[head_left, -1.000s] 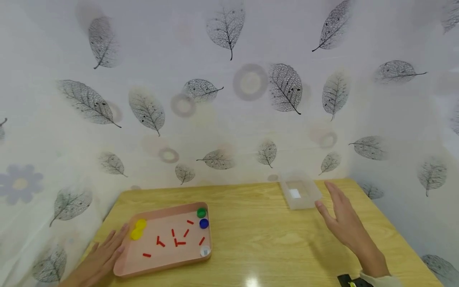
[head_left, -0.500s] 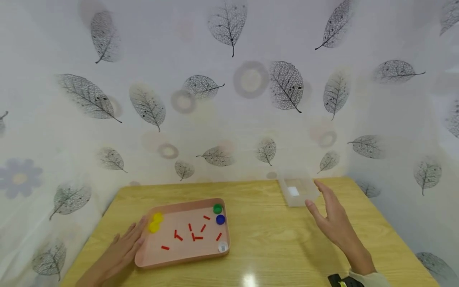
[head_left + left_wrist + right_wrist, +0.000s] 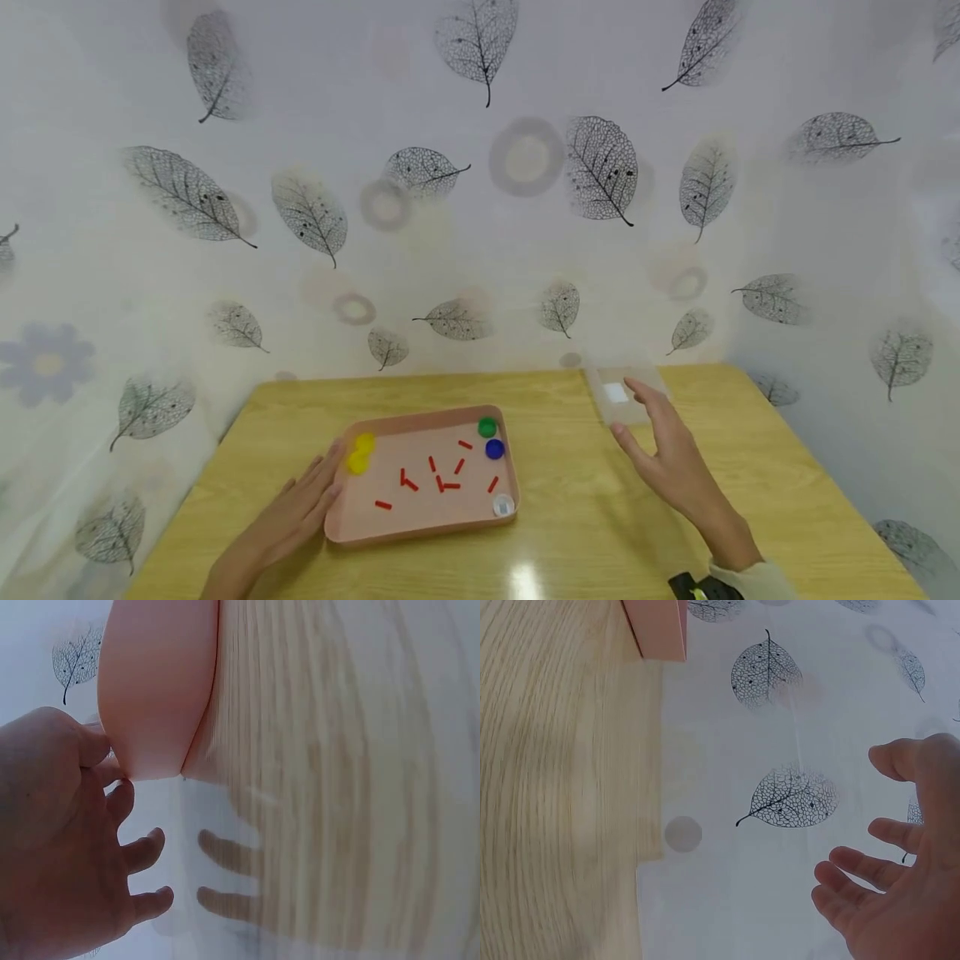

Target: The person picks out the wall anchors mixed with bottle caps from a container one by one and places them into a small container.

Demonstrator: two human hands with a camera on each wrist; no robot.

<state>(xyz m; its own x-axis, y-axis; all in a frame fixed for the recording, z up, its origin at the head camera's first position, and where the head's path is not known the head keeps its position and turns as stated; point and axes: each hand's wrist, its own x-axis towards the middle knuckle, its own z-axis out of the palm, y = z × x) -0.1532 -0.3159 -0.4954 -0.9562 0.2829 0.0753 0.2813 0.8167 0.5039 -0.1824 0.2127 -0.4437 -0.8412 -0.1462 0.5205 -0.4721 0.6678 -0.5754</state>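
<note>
A pink tray (image 3: 352,527) lies on the table, and my left hand (image 3: 288,515) rests its extended fingers along the tray's left side. Inside the tray, two yellow caps (image 3: 358,462) sit at the left, and several short red sticks (image 3: 383,505) are scattered over the middle. Green (image 3: 487,427) and blue (image 3: 494,449) round caps stand at the right end, with a white round piece (image 3: 503,505) in the near right corner. My right hand (image 3: 671,458) hovers over the table with thumb and fingers spread, holding nothing. In the left wrist view, fingertips meet the tray wall (image 3: 157,682).
A translucent plastic box (image 3: 597,393) with a white label stands at the back right, partly behind my right fingers. The wooden table (image 3: 570,492) ends against a leaf-patterned wall covering (image 3: 480,242). A dark wrist strap (image 3: 708,587) shows by the right sleeve.
The tray has slid to the right across the table with its pieces inside, my left hand moving along against its side. My right hand has shifted left, in front of the plastic box.
</note>
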